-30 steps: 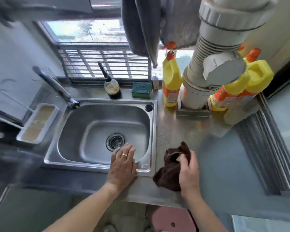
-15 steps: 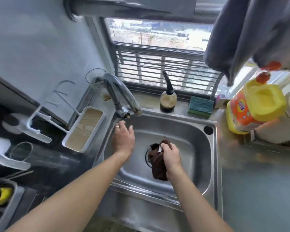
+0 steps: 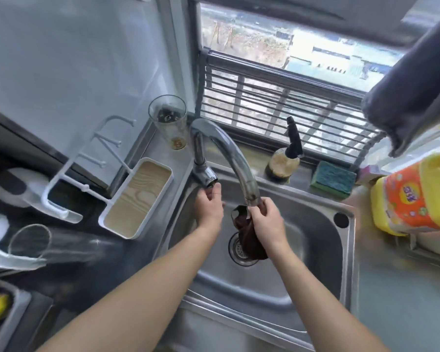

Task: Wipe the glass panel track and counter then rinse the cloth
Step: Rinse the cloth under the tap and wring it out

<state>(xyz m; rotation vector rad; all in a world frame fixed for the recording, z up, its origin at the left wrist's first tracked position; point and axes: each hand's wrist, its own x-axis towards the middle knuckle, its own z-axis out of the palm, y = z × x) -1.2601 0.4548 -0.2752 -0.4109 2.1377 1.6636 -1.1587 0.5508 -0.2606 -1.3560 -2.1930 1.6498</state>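
Note:
A dark brown cloth (image 3: 249,237) hangs over the drain (image 3: 239,250) of the steel sink (image 3: 323,252), gripped by my right hand (image 3: 266,222) just under the spout of the chrome faucet (image 3: 229,153). My left hand (image 3: 208,207) reaches up to the faucet's handle (image 3: 205,175), its fingertips touching the handle's lower end. No water is visible from the spout.
A white drying rack with a wooden tray (image 3: 135,196) sits left of the sink. Behind it stand a glass cup (image 3: 169,120), a soap dispenser (image 3: 285,158) and a green sponge (image 3: 333,177). A yellow detergent bottle (image 3: 414,194) stands at right, under a hanging grey towel (image 3: 414,90).
My right hand carried the cloth from the counter into the sink and up under the spout. My left hand left the sink's rim and rose to the faucet handle.

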